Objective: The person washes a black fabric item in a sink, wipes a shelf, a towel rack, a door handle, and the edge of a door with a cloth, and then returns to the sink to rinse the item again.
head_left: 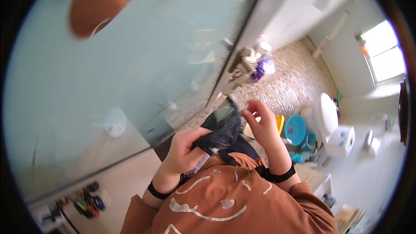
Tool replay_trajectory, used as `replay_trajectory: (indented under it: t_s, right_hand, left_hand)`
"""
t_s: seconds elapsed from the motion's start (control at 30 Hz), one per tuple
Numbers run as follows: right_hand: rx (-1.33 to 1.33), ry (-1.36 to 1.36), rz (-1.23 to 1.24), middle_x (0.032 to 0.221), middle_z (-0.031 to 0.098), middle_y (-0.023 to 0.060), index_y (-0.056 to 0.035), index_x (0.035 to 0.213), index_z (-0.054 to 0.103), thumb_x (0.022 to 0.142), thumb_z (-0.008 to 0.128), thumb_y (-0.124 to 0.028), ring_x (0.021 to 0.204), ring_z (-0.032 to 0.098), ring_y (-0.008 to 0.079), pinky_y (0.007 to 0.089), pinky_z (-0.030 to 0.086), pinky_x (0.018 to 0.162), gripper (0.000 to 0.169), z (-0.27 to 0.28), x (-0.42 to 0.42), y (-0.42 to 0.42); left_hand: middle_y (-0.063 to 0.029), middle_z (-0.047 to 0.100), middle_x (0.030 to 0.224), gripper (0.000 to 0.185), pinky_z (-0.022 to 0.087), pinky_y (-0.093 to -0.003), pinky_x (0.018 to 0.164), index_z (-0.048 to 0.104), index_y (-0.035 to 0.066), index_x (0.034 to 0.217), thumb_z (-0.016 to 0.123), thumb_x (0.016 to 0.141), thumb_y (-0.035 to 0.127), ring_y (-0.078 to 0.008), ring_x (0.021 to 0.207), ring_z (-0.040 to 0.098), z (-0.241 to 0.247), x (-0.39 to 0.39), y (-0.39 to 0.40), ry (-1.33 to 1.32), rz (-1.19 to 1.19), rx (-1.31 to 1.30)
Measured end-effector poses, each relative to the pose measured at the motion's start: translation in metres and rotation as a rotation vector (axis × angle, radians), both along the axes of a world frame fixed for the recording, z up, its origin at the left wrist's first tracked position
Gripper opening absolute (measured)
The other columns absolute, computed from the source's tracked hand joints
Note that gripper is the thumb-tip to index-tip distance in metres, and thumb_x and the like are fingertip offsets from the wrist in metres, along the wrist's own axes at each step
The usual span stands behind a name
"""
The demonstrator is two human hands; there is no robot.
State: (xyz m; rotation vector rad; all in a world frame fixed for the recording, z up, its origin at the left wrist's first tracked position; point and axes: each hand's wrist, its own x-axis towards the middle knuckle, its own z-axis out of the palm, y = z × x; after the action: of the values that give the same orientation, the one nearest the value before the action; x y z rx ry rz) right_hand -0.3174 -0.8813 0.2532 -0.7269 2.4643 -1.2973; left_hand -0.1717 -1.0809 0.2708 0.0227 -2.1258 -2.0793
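A dark grey cloth item [222, 130], partly blurred, is bunched up in front of my body. My left hand [188, 148] grips its near left side between thumb and fingers. The cloth's far end sticks up and shows a lighter patch. Just right of that end is my right hand [260, 120], raised, with its fingers curled and thumb and fingertips close together. Whether a bit of the cloth's edge touches those fingertips cannot be told.
A large glass panel [97, 81] stands at the left. On the right are a toilet [325, 113], a blue basin [294, 130], a toilet paper roll holder [341, 141] and a window [383, 52]. Bottles and a purple pack [259, 71] stand beyond my hands on the pebbled floor [292, 78].
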Motion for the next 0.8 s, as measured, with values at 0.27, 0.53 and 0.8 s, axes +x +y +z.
replay_trajectory:
  t_s: [0.27,0.53,0.8]
  right_hand:
    - [-0.024,-0.343,0.076,0.100,0.062,0.0187,0.0001,0.108,0.058,0.086,0.065,-0.030,0.096,0.060,0.0338,0.0389,0.048,0.083,0.038,0.007,0.078,0.108]
    - [0.077,-0.023,-0.281,0.088,0.059,0.0136,-0.0013,0.090,0.060,0.076,0.068,-0.010,0.089,0.057,0.0351,0.0415,0.048,0.077,0.019,-0.006,0.120,0.201]
    - [0.104,0.132,-0.642,0.088,0.056,0.0144,-0.0016,0.088,0.054,0.082,0.059,-0.008,0.088,0.057,0.0350,0.0420,0.048,0.075,0.010,-0.022,0.163,0.332]
  left_hand:
    - [-0.0105,0.067,0.090,0.027,0.050,-0.0268,0.074,0.061,-0.002,0.108,0.059,0.081,0.000,-0.0137,0.083,0.063,-0.007,-0.056,0.075,-0.110,-0.580,0.020]
    - [-0.0074,0.067,0.095,0.031,0.049,-0.0258,0.076,0.059,-0.004,0.114,0.056,0.084,-0.002,-0.0109,0.086,0.061,0.006,-0.069,0.170,-0.184,-0.879,-0.092]
    - [-0.0024,0.065,0.094,0.032,0.046,-0.0212,0.068,0.059,-0.005,0.116,0.054,0.084,-0.002,-0.0062,0.078,0.055,-0.011,-0.070,0.277,-0.313,-0.837,-0.221]
